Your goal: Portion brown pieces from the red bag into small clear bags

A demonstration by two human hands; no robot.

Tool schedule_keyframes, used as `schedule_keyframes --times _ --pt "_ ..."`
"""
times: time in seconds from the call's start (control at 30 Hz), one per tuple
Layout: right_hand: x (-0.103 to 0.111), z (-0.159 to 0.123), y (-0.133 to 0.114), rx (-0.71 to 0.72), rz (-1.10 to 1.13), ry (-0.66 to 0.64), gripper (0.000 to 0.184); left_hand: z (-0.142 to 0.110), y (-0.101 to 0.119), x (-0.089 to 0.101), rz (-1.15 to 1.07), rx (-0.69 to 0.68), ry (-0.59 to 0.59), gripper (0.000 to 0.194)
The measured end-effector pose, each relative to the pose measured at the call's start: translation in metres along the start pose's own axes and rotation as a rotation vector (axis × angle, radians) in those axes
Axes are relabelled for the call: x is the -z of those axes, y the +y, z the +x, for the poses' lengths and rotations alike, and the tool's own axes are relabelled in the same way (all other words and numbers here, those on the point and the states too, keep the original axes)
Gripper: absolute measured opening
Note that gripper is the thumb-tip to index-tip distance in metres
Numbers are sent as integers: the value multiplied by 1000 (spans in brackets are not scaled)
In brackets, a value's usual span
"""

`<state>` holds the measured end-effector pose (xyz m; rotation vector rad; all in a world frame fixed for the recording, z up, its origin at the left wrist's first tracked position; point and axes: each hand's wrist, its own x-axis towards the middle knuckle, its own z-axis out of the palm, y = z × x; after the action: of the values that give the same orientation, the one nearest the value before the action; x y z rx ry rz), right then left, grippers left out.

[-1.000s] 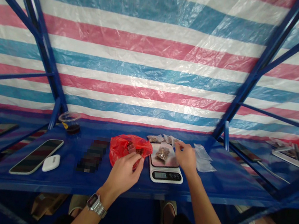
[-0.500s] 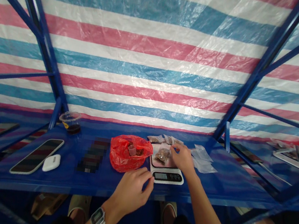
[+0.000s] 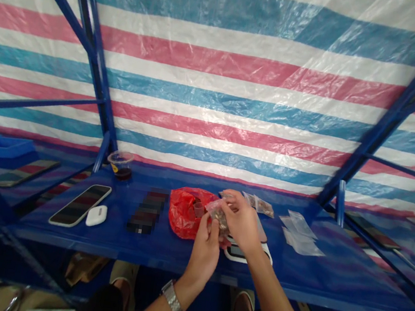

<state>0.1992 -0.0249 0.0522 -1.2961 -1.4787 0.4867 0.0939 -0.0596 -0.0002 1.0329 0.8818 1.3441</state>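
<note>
A small clear plastic bag [image 3: 220, 217] with brown bits inside is held up between my two hands. My left hand [image 3: 205, 251] pinches its lower left side, and my right hand [image 3: 242, 218] grips it from the right and above. Right behind it lies the red plastic bag [image 3: 183, 220], its mouth open on dark reddish-brown contents and a small translucent scoop-like piece [image 3: 198, 208]. The white kitchen scale [image 3: 266, 255] sits beneath my right hand, which hides most of its plate and display. Several filled small bags [image 3: 264, 207] lie behind the scale.
Flat clear bags [image 3: 302, 234] lie right of the scale. To the left are a blurred-out dark object [image 3: 147, 211], a white earphone case [image 3: 96, 216], a phone [image 3: 80, 205] and a plastic cup [image 3: 121, 165] with dark liquid. Blue frame posts [image 3: 98, 66] flank the blue shelf before a striped sheet.
The filled small bag has been lifted off the scale. My left hand has come from the red bag across to the right and taken hold of it too. The view has shifted slightly.
</note>
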Motion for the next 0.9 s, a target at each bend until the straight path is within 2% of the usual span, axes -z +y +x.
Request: schedule_keyframes --times 0.13,0.23,0.37,0.57,0.73,0.9 --pt "-20 4 0 -54 -127 5 25 -3 -8 -7 -259 125 121 67" --pt "-27 9 -2 -53 -185 -37 21 -6 -6 -6 -332 175 115 62" --pt "-34 12 -2 -29 -222 -103 19 -7 -3 -3 -393 216 179 52" --pt "-37 12 2 -53 -255 -146 18 -7 0 -3 -365 299 172 41" --pt "-36 10 0 -47 -255 -166 16 -12 10 1 -367 348 118 31" --pt "-38 8 -3 -51 -238 -171 14 -15 19 3 -379 419 82 30"
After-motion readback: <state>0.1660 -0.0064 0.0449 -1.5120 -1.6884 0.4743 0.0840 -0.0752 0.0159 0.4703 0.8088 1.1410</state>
